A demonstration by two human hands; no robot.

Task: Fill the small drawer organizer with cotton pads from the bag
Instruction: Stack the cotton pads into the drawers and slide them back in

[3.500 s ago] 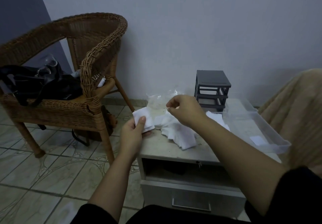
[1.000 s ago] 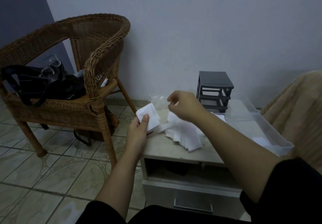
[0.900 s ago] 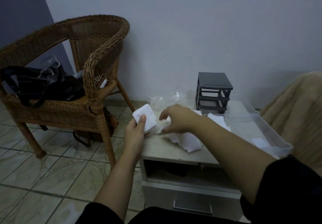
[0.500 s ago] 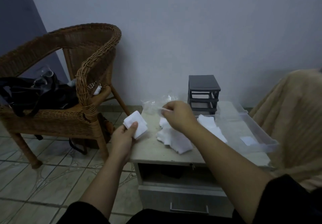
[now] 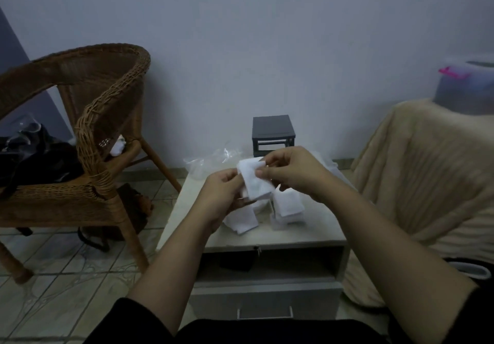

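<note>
Low worktop (image 5: 184, 204) against a pale wall: hands joined over the cotton pads.
My right hand (image 5: 291, 172), apart a moment earlier, now pinches the top corner of the pad stack (image 5: 255, 183) that my left hand (image 5: 222, 196) grips from below. Loose pads (image 5: 288, 204) lie beneath. The drawer organizer (image 5: 273, 132) stands behind, near the bag (image 5: 211, 159). I judge the stack is growing and loading is still ahead.

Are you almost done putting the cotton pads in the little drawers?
Not yet. Done: loose pads lie on the table, out of the clear bag. In hand: left hand and right hand both pinch a stack of pads. To do: the grey organizer behind them shows no pads, so filling it remains.
</note>
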